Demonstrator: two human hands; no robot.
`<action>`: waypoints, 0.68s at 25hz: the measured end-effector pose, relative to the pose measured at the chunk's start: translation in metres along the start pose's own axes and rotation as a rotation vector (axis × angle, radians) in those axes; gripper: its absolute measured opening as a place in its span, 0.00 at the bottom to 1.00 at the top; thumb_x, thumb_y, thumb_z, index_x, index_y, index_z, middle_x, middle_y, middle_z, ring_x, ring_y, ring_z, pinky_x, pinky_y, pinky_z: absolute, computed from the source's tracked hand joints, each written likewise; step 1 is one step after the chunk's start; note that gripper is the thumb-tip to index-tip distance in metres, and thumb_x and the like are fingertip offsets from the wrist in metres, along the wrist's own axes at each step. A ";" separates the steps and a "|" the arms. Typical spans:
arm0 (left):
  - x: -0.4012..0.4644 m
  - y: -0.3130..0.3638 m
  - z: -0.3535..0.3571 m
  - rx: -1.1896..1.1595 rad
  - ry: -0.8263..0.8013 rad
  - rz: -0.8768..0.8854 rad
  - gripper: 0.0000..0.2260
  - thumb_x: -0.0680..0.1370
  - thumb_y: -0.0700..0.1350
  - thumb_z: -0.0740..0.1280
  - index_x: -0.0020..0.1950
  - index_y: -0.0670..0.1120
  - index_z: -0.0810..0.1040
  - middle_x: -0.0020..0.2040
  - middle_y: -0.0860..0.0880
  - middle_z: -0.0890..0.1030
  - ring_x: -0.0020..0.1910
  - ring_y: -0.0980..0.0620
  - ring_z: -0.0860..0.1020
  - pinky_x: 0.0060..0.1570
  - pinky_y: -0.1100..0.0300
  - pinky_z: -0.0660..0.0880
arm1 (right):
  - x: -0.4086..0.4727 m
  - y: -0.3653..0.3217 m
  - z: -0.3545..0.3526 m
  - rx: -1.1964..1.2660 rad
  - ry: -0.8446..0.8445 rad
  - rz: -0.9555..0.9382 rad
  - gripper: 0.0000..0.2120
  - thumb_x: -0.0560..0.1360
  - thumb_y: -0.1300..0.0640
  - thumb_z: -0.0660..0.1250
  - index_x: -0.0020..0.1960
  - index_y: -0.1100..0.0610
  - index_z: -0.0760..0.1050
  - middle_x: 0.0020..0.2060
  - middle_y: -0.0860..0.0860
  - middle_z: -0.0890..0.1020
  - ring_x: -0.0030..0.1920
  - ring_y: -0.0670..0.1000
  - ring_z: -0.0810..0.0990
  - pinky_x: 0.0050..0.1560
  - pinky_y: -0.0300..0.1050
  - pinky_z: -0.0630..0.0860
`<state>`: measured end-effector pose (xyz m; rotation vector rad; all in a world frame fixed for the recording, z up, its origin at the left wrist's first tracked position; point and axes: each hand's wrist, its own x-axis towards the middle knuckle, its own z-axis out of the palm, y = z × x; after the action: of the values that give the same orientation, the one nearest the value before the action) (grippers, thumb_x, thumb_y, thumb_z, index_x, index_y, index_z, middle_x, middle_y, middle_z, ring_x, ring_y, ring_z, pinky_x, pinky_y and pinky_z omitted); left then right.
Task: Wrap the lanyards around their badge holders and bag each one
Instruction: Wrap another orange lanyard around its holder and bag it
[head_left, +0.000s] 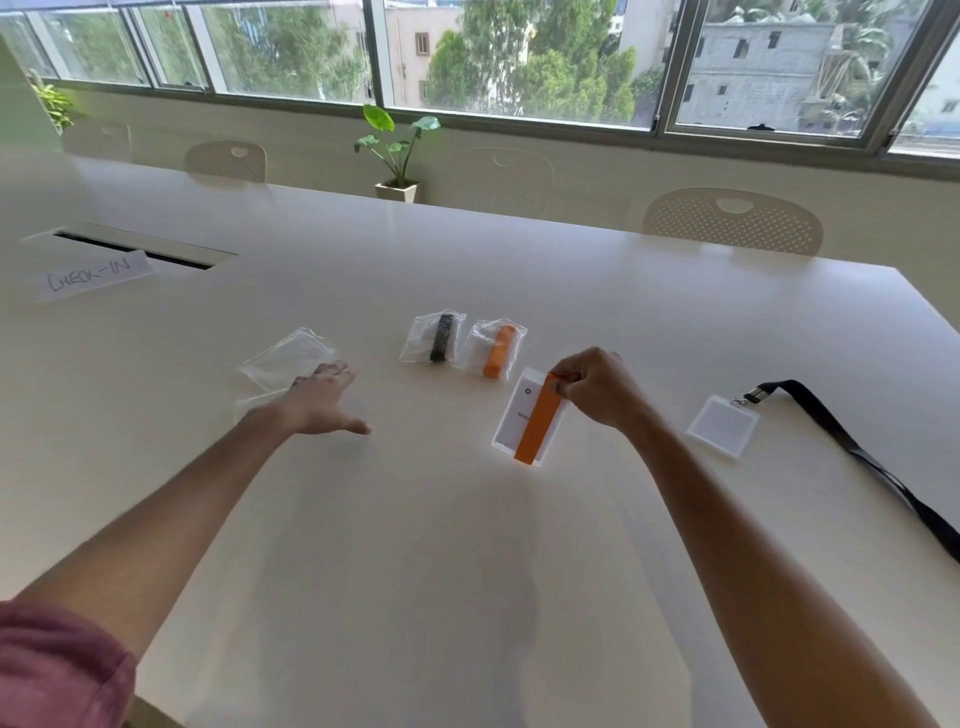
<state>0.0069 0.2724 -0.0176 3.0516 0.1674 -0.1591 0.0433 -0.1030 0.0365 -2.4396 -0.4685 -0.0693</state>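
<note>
My right hand (597, 387) pinches the top of a white badge holder (514, 415) wrapped with an orange lanyard (537, 428), tilted above the table. My left hand (324, 397) is spread flat, fingertips resting on the edge of an empty clear plastic bag (283, 364). Two filled bags lie further back: one bag with a black-wrapped badge (435, 338), another bag with an orange-wrapped badge (496, 349). To the right lies a loose badge holder (722, 425) clipped to an unwrapped black lanyard (857, 452) that trails toward the right edge.
The white table (467, 545) has a cable slot (140, 247) and a paper "CHECK-IN" sign (93, 278) at the far left. Chairs (732, 221) and a potted plant (397, 156) stand beyond the far edge, below the windows.
</note>
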 end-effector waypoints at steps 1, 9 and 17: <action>0.000 -0.010 0.000 0.003 -0.024 -0.034 0.47 0.68 0.63 0.72 0.77 0.46 0.53 0.78 0.46 0.51 0.77 0.49 0.48 0.73 0.48 0.52 | 0.002 -0.003 0.003 0.009 0.000 -0.002 0.10 0.72 0.64 0.67 0.49 0.56 0.85 0.45 0.53 0.86 0.44 0.52 0.81 0.46 0.42 0.76; -0.002 -0.052 -0.007 -0.094 -0.097 -0.100 0.50 0.64 0.62 0.76 0.77 0.44 0.55 0.77 0.44 0.57 0.75 0.46 0.56 0.72 0.51 0.56 | 0.014 -0.021 0.027 0.067 -0.022 -0.001 0.09 0.72 0.63 0.67 0.49 0.56 0.85 0.43 0.52 0.85 0.43 0.52 0.81 0.44 0.42 0.75; -0.002 -0.058 -0.008 -0.225 -0.074 -0.083 0.46 0.61 0.57 0.79 0.74 0.45 0.64 0.72 0.46 0.68 0.69 0.47 0.68 0.67 0.56 0.64 | 0.020 -0.026 0.034 0.128 -0.028 0.030 0.08 0.72 0.61 0.68 0.47 0.55 0.85 0.41 0.52 0.85 0.43 0.53 0.81 0.45 0.45 0.78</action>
<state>-0.0014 0.3301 -0.0141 2.8122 0.2870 -0.2402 0.0507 -0.0567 0.0283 -2.3243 -0.4348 0.0080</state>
